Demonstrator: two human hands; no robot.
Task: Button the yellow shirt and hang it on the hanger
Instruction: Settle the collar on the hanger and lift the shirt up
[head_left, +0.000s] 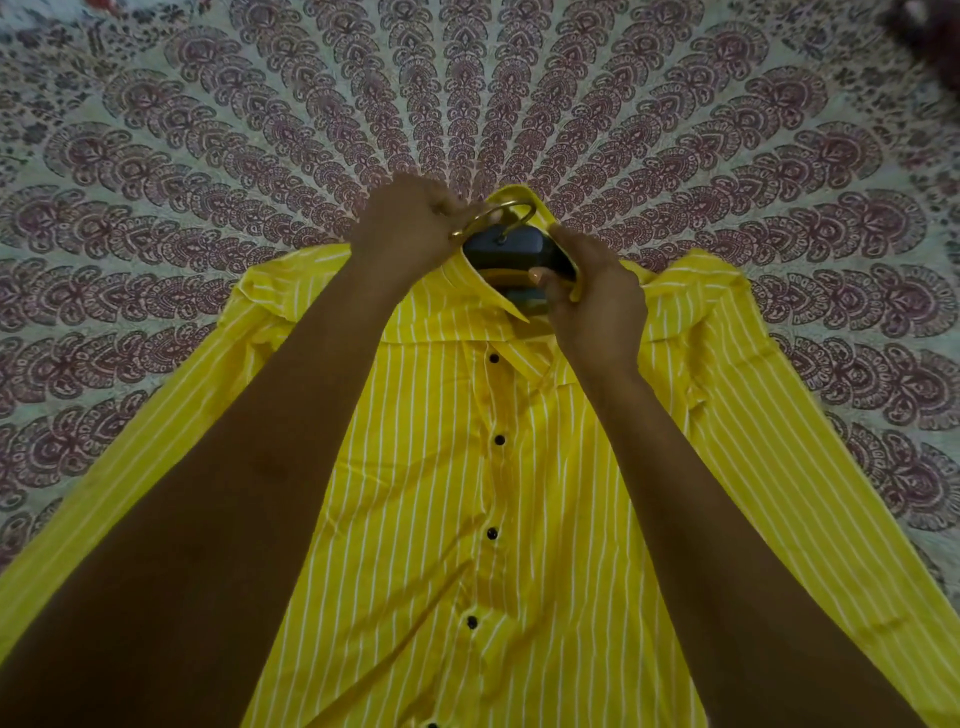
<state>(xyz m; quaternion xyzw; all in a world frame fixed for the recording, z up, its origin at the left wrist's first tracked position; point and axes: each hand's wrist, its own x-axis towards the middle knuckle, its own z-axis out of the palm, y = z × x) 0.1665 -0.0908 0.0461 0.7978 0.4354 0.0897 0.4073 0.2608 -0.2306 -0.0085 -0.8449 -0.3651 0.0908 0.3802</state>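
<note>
The yellow shirt (545, 493) lies face up and spread flat, its white pinstripes running down from the collar (498, 291) and its sleeves angled away to either side below the collar. The front placket below the collar is closed: the black buttons (500, 440) sit through their holes in a line, so the buttoning looks done, though the topmost one at the collar appears open. The cloth is thin and a little rumpled around the placket.

Inside the collar sits the hanger (498, 252), its dark body filling the neck opening and its brass hook (511, 210) arching out just above the collar. The step in hand seems to be seating the shirt on the hanger. The left hand (410, 223) is at the collar's left edge, fingers curled tight round the hook's end. The right hand (592, 291) is at the collar's right edge, fingers wrapped round the collar fabric with the thumb pressed on the hanger's body.

The next move likely calls for settling the shoulders evenly over the hanger's arms, which are hidden, then lifting by the hook without the light fabric sliding off.

Beyond the collar, a printed cloth (467, 78) with a radiating maroon pattern lies under everything.
</note>
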